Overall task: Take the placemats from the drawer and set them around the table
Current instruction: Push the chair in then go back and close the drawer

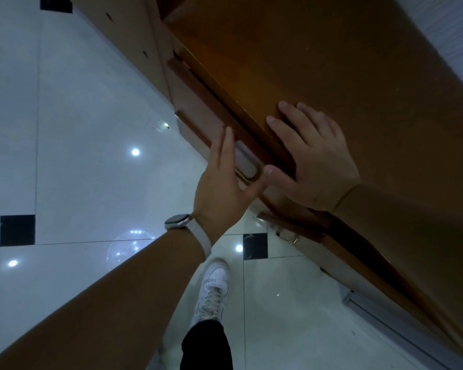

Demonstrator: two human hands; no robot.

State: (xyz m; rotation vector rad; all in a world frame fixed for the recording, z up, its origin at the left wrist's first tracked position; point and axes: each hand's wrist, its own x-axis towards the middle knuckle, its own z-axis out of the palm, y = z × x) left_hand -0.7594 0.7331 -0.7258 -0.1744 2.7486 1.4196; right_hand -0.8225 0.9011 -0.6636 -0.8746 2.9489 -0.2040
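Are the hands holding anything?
Nothing is gripped. The left hand lies open against the drawer handle; the right hand rests flat on the wooden cabinet top.

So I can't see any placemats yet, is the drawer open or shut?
Barely open: a narrow gap shows behind the drawer front, left hand at its handle.

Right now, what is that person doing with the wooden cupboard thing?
A person leans over a wooden cabinet. The right hand lies flat on its top, and the left hand reaches to the pale handle of a drawer on its front. The drawer looks shut, and no placemats show yet.
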